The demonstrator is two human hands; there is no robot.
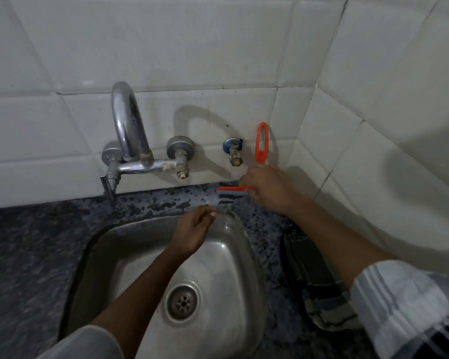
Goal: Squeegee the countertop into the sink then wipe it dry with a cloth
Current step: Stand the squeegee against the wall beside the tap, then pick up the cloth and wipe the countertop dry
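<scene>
My right hand [266, 186] grips an orange squeegee [261, 143] by the middle, with its looped handle standing up against the tiled wall and its blade [231, 190] pressed on the dark speckled countertop [166, 200] behind the sink. My left hand [193, 229] hovers over the back rim of the steel sink [231, 255], fingers loosely curled, holding nothing. A dark checked cloth [314, 286] lies on the counter right of the sink, partly under my right forearm.
A chrome tap [126, 130] juts from the white tiled wall over the sink's back left. A small blue-collared valve [233, 150] sits beside the squeegee handle. The tiled corner wall [373, 151] closes in on the right. The drain [183, 303] lies in the basin.
</scene>
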